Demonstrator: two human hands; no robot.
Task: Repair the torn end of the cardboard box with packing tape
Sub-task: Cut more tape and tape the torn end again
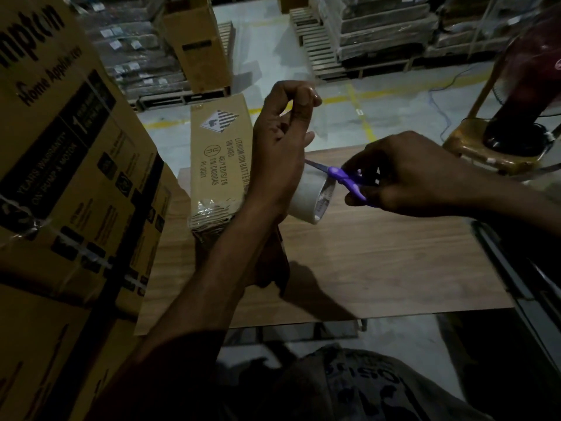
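Head view: pinching tape (pixel 308 138) up with left hand (pixel 282 141), gripping scissors (pixel 346 177) in right hand (pixel 403 174), blades just above roll (pixel 309 199). Behind left wrist, box (pixel 218 153), near end seemingly wrapped already; tape not yet cut.

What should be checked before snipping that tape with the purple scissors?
1. Tape end held: left hand pinches the strip pulled up from the packing tape roll: ok.
2. Scissors gripped: right hand holds the purple scissors: ok.
3. Blades straddle the strip: the tips point at it, but the clear strip is barely visible: cannot tell.
4. Left palm clear of the blades: the tips are very near it: cannot tell.
5. Box steady: cardboard box rests on the table, untouched: ok.
6. Torn end sealed: the near end shows crinkled tape: cannot tell.
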